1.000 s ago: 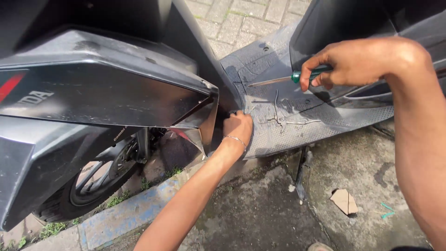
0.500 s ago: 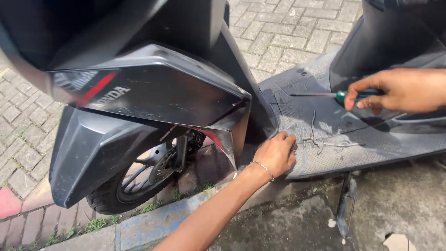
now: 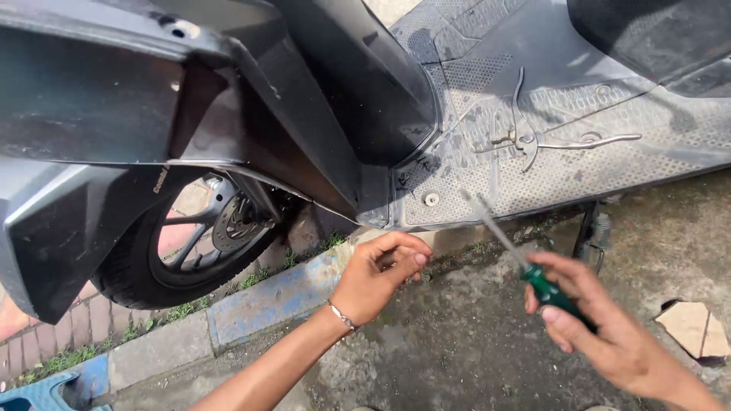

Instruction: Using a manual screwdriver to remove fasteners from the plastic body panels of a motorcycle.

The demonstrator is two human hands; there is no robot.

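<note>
My right hand [image 3: 601, 327] grips a green-handled screwdriver [image 3: 544, 285], whose thin shaft points up-left toward the edge of a grey scooter's footboard [image 3: 609, 175]. My left hand [image 3: 377, 274], a bracelet on its wrist, hovers just below the footboard's front corner with thumb and fingertips pinched together. Nothing shows between them. A round screw head [image 3: 432, 199] sits in the footboard near that corner, above both hands. Some thin metal hand tools [image 3: 525, 141] lie on the footboard's patterned mat.
The scooter's front wheel [image 3: 190, 251] and dark front panel [image 3: 61, 221] fill the left side. A blue-painted kerb [image 3: 266, 301] runs below them beside brick paving. The side stand [image 3: 594, 232] hangs under the footboard. A cardboard scrap [image 3: 693, 327] lies on the concrete at right.
Both hands have come down off the scooter. The right hand lifted the screwdriver from the footboard, and the left hand left the panel edge. The view moved closer to the footboard.
</note>
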